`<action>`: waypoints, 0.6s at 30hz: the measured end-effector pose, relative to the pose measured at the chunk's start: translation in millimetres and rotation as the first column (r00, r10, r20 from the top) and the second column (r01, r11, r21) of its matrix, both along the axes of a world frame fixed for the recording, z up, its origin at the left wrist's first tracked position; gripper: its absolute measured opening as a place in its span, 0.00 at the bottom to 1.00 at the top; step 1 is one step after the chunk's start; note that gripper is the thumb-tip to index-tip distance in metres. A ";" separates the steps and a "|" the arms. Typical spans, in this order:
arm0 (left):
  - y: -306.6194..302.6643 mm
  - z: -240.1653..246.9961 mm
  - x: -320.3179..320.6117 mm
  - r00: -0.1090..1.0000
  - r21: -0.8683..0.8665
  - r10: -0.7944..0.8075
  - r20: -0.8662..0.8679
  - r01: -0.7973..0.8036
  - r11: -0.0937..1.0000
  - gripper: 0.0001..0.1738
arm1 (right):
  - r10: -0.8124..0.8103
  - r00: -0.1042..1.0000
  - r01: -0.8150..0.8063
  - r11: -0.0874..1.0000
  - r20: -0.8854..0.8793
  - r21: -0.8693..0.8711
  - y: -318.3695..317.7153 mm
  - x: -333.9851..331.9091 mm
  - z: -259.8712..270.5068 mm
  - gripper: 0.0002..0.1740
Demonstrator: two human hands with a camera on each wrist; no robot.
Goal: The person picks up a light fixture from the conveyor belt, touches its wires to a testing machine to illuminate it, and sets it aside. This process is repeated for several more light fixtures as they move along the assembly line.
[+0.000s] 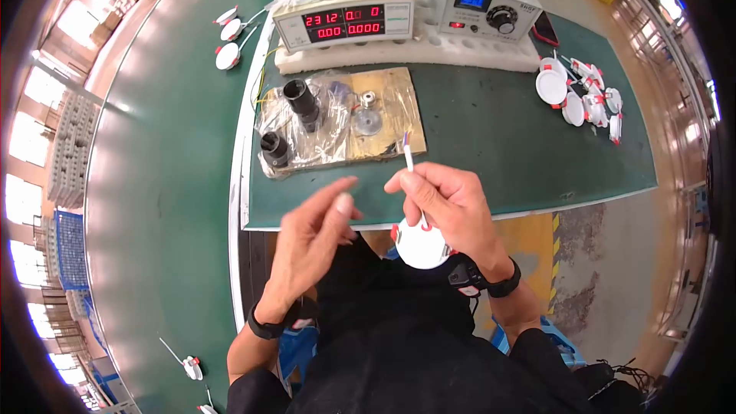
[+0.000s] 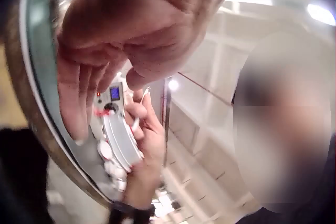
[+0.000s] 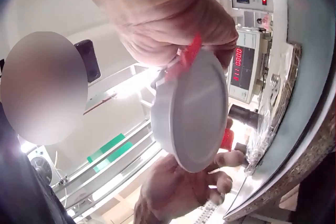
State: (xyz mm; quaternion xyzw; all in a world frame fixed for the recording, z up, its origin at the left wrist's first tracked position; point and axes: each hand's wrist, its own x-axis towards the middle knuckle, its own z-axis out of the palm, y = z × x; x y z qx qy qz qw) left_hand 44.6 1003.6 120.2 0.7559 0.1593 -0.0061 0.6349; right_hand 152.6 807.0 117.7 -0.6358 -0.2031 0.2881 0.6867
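Note:
My right hand point(image 1: 460, 211) pinches the white cable point(image 1: 409, 158) of a round white downlight point(image 1: 422, 248), in front of the bench edge. The cable end points up and away, with coloured wire tips showing. Below the fingers hangs the lamp's white disc, with red spring-clip sleeves at its sides. In the right wrist view, the downlight point(image 3: 199, 111) fills the middle, a red sleeve point(image 3: 191, 53) close to the palm. My left hand point(image 1: 310, 241) hovers to the left, apart from the lamp, holding nothing, its fingers loosely extended. In the left wrist view, that hand point(image 2: 126, 40) arches over the scene.
A wooden board point(image 1: 395, 92) wrapped in clear film carries black lamp holders point(image 1: 299, 96) and a metal fitting point(image 1: 368, 119). Behind it stand a power meter point(image 1: 345, 11) with red digits and a dial-fitted regulator point(image 1: 483, 4). More downlights point(image 1: 550, 88) lie piled at the right.

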 end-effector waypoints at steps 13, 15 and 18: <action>2.9 -5.4 27.7 0.907 0.136 0.036 0.420 -0.102 0.985 0.16 | 0.193 0.977 -0.178 0.971 0.085 -0.161 26.5 -7.5 4.8 0.20; 1.0 -7.1 25.4 0.917 0.039 0.097 0.388 -0.121 0.992 0.16 | 0.198 0.978 -0.185 0.969 0.066 -0.166 31.8 -8.4 7.1 0.20; 0.6 -9.4 24.6 0.917 -0.091 0.170 0.361 -0.147 0.985 0.15 | 0.200 0.978 -0.189 0.968 0.054 -0.162 36.6 -9.7 9.1 0.20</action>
